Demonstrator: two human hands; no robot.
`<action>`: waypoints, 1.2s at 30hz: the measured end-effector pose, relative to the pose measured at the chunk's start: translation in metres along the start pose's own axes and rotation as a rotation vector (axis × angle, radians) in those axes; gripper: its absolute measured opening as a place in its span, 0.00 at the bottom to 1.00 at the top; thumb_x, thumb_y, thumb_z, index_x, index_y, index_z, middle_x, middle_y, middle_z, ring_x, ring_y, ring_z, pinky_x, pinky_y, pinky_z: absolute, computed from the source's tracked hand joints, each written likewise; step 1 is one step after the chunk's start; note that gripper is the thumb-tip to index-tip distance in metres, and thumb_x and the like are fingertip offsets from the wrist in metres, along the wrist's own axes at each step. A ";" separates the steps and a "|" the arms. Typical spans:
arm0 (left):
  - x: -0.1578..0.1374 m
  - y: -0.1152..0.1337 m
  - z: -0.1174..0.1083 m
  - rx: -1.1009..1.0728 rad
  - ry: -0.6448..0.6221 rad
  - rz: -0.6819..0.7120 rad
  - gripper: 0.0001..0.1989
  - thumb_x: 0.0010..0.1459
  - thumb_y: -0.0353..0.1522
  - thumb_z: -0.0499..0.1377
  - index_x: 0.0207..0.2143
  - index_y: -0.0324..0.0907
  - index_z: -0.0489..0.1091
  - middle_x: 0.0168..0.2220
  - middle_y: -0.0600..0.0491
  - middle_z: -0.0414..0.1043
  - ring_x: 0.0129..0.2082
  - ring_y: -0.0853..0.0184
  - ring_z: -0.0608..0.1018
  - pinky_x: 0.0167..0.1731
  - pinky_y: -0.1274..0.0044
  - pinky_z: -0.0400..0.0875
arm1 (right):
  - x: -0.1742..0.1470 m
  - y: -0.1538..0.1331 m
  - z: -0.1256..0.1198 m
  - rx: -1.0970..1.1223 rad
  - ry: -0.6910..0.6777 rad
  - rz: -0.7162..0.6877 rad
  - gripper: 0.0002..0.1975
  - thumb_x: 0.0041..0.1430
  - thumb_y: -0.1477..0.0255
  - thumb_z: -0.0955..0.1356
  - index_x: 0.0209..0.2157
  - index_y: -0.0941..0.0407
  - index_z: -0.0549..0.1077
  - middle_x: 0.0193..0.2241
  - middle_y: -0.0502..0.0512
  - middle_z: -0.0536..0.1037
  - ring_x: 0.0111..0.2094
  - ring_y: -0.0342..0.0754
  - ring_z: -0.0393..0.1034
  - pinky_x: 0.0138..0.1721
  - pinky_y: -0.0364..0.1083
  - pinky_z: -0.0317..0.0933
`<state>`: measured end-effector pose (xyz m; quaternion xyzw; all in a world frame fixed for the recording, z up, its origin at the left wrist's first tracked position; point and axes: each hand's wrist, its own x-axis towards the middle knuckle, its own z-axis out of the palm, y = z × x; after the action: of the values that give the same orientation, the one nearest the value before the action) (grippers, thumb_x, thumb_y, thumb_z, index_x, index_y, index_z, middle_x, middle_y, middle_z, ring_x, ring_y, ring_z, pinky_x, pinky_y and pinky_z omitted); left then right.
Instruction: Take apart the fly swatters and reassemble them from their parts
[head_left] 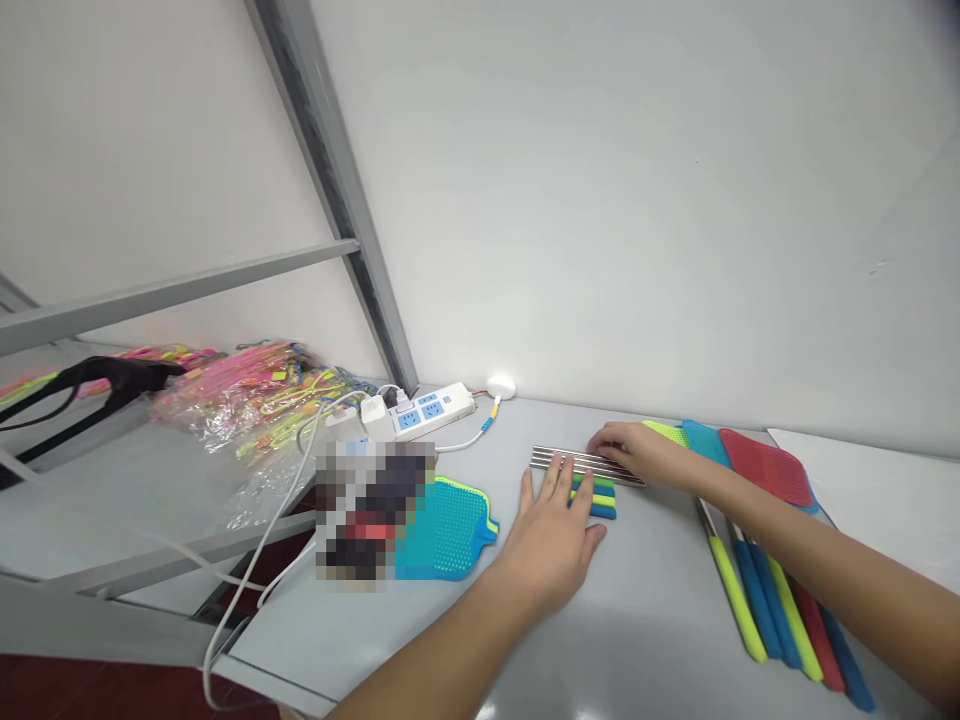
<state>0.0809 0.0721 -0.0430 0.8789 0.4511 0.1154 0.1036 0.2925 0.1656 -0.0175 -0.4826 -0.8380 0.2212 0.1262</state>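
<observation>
Several thin silver metal rods [546,458] lie side by side on the grey table. Just in front of them is a row of short green, blue and yellow-green handle grips [604,507]. My left hand [549,540] rests over both with its fingers spread, fingertips touching the rods and the grips. At the right part of the rods, my right hand [634,450] has its fingers bent around them; its thumb is hidden. Left of my left hand lie blue and yellow-green fly swatter heads [457,530], partly covered by a blurred patch.
To the right, a row of fly swatters has a red head [769,470] and colored handles [739,605], partly under my right forearm. A white power strip [435,410] with cables sits against the wall. Plastic-bagged items [255,400] fill the shelf at left, behind a metal frame [330,150].
</observation>
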 end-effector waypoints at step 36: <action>0.004 -0.002 -0.006 -0.142 0.248 -0.056 0.28 0.67 0.44 0.45 0.65 0.41 0.52 0.68 0.42 0.46 0.68 0.54 0.46 0.62 0.56 0.51 | -0.117 -0.018 -0.008 -0.073 0.351 0.491 0.15 0.65 0.62 0.56 0.39 0.53 0.69 0.32 0.53 0.78 0.32 0.50 0.73 0.30 0.45 0.61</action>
<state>0.0803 0.0768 -0.0375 0.8355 0.4754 0.2519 0.1121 0.3409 0.0584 -0.0015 -0.7058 -0.6690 0.1281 0.1946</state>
